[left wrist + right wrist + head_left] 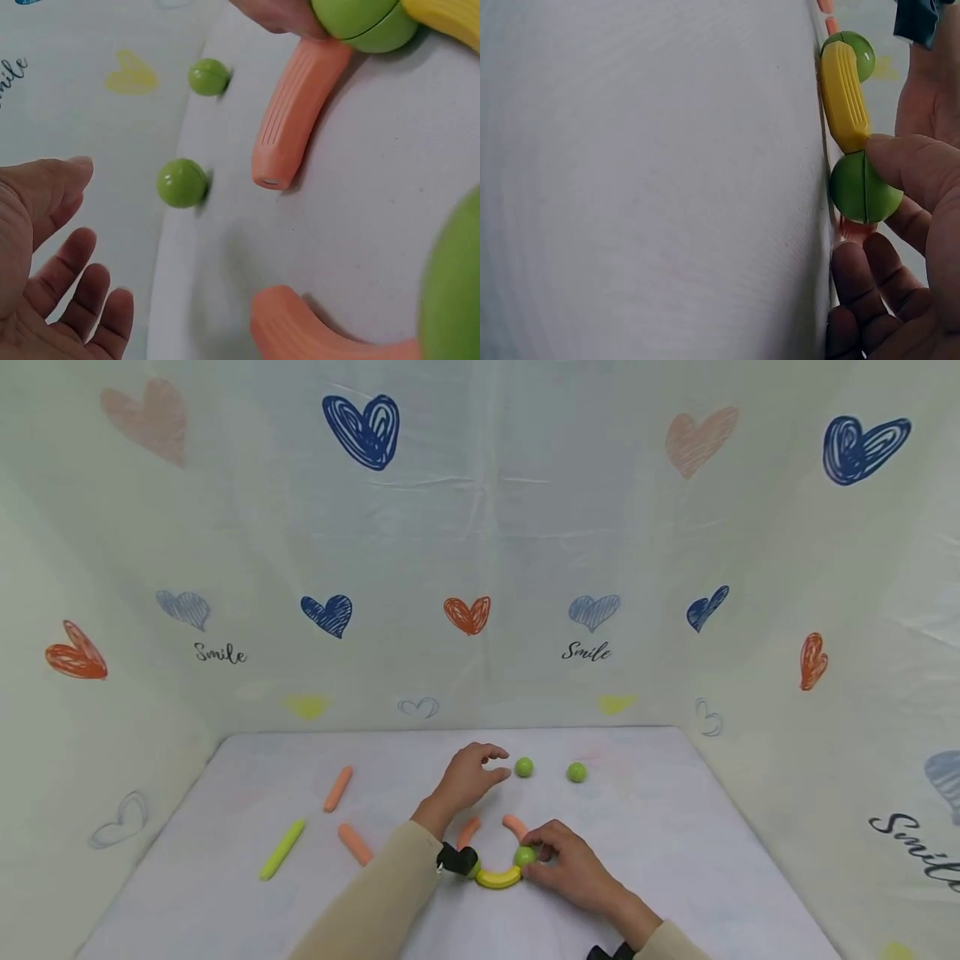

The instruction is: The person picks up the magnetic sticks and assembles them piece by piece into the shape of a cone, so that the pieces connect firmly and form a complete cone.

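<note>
On the white table, a yellow curved piece (498, 880) joins two green balls. My right hand (572, 870) pinches the right green ball (525, 857) between thumb and fingers. Above that ball is a curved orange piece (515, 827), its lower end touching the ball in the left wrist view. Another curved orange piece (468, 832) sits on the left side, above the left green ball (861, 56), which the wrist camera partly covers in the head view. My left hand (467, 777), fingers apart and holding nothing, hovers just left of a loose green ball (523, 767).
A second loose green ball (577, 772) lies farther right. Left of my left arm are two orange sticks (338, 789) (355, 844), and a yellow-green stick (282, 850). A white curtain (480, 543) printed with hearts stands behind the table and along its sides.
</note>
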Demonstrator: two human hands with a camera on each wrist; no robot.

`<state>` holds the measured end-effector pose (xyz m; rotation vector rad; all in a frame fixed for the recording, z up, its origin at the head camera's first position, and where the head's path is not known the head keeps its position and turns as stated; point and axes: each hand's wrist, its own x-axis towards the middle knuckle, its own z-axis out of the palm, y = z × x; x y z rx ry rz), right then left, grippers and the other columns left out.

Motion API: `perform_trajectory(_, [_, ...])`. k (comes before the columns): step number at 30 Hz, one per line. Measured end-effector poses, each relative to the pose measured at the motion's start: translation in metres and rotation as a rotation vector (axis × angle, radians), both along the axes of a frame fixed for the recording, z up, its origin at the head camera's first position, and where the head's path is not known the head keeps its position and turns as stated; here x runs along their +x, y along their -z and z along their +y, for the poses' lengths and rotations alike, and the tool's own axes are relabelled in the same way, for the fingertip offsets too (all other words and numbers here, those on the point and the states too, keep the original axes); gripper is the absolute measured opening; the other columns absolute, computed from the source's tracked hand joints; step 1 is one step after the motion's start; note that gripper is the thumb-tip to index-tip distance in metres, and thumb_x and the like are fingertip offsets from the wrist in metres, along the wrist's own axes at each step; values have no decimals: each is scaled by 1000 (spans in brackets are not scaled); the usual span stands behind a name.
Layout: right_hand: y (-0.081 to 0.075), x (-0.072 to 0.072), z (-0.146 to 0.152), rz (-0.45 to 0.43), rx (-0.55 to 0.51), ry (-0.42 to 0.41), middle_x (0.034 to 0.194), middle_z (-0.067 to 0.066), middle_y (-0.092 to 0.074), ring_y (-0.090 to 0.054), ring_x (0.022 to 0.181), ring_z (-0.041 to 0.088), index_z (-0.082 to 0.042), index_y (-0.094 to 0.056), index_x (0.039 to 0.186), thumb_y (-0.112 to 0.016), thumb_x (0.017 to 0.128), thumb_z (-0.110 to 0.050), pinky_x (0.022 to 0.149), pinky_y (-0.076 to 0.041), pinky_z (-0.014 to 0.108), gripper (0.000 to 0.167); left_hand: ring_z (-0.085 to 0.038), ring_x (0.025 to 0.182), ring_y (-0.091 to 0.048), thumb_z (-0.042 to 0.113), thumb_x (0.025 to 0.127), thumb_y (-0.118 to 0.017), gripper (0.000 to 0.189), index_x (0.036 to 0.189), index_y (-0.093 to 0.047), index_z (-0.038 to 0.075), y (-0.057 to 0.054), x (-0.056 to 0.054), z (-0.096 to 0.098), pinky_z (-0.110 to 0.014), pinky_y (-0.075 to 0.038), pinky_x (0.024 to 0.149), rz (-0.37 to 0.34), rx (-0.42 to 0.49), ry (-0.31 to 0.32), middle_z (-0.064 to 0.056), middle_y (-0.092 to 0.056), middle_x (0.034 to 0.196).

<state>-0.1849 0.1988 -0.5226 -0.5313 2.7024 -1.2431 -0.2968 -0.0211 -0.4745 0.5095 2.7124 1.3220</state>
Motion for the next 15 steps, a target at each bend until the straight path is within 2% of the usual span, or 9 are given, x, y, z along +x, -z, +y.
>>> perform_trajectory(4, [0,3,1,11,-7,3,105,-7,-60,-57,90,8,-19,-72,117,-84,91,-32,78,-48,22,32,-33,125,-61,22,99,-75,31,128,-73,12,3,-14,16,-51,-53,102,2,-4,28,-12,-67,130])
perform_trajectory(8, [0,6,1,35,-16,4,103,-7,-60,-57,89,7,-19,-73,117,-85,90,-32,78,-49,22,32,-36,125,-60,20,97,-77,35,129,-72,10,6,-22,28,-52,-51,104,3,-27,53,-15,-67,131])
perform_trajectory(15, [0,8,1,17,-37,8,104,-7,-61,-57,89,6,-18,-73,116,-85,90,-31,78,-48,22,32,-37,129,-58,18,94,-80,42,134,-69,10,19,-34,38,-54,-48,108,-56,-32,47,-15,-66,135])
